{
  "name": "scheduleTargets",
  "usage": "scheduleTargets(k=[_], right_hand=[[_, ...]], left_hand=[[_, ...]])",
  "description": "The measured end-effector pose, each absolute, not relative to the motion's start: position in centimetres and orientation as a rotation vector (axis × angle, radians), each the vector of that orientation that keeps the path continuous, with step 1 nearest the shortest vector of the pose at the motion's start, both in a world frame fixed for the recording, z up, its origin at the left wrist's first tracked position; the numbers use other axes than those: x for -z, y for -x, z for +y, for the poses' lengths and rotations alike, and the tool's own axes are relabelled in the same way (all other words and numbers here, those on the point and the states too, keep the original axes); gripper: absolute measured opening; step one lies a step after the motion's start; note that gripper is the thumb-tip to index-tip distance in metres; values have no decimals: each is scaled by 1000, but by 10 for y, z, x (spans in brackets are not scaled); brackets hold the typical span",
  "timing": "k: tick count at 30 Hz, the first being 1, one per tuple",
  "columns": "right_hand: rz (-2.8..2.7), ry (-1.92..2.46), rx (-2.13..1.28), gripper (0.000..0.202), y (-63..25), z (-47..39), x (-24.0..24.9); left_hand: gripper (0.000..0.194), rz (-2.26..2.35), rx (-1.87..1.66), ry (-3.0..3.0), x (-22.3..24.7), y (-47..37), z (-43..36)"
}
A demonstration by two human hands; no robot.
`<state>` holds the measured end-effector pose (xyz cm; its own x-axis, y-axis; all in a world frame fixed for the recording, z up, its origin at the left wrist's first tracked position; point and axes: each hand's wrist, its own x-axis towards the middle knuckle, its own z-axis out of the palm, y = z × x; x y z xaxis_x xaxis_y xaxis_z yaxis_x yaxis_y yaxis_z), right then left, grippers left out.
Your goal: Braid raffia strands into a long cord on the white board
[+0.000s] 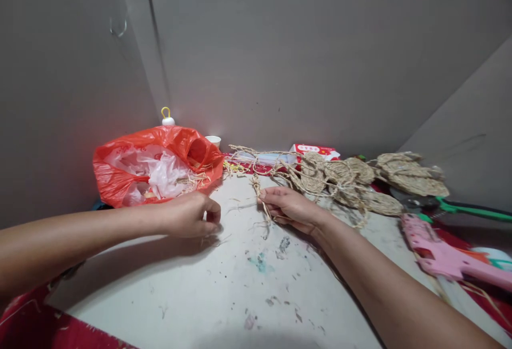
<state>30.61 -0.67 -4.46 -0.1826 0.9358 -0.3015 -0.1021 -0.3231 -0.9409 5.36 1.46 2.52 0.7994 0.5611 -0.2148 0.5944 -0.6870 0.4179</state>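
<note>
My right hand pinches the frayed end of a straw cord between thumb and fingers, above the white board. Loose fibres stick out below the grip. From there the cord runs back toward the twisted strands behind. My left hand is held to the left, its fingers curled toward the thumb. Thin fibres show near its fingertips, but whether they are held is unclear. Just behind that hand lies a red plastic bag, open, with white film and straw scraps inside.
Coiled straw pieces are heaped at the back right. A pink glue gun lies at the right, near a green-handled tool. A red-and-white box and white cup stand by the grey wall. Scraps and stains dot the board.
</note>
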Motion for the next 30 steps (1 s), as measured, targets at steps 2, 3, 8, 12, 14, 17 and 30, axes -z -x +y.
scheduleTargets(k=[2, 3, 8, 12, 14, 17, 30], right_hand=[[-1061, 1256, -1629, 26, -306, -7, 45], [-1060, 1258, -1629, 26, -306, -7, 45], [-1060, 1267, -1625, 30, -306, -6, 45], [-1067, 1264, -1623, 30, -306, -6, 46], [-1070, 1266, -1625, 30, -306, -6, 46], [-1071, 1271, -1630, 30, -306, -7, 45], [-1072, 1279, -1625, 27, -305, -6, 45]], left_hand=[[11, 830, 60, -2619, -20, -54, 11], [12, 822, 39, -2655, -18, -53, 11], [21, 961, -109, -2721, -20, -41, 18], [26, 1081, -294, -2787, -31, -29, 18], [21, 1058, -269, -2784, -33, -26, 13], [20, 922, -134, -2741, -32, -27, 1], [15, 828, 49, -2590, 15, -45, -20]])
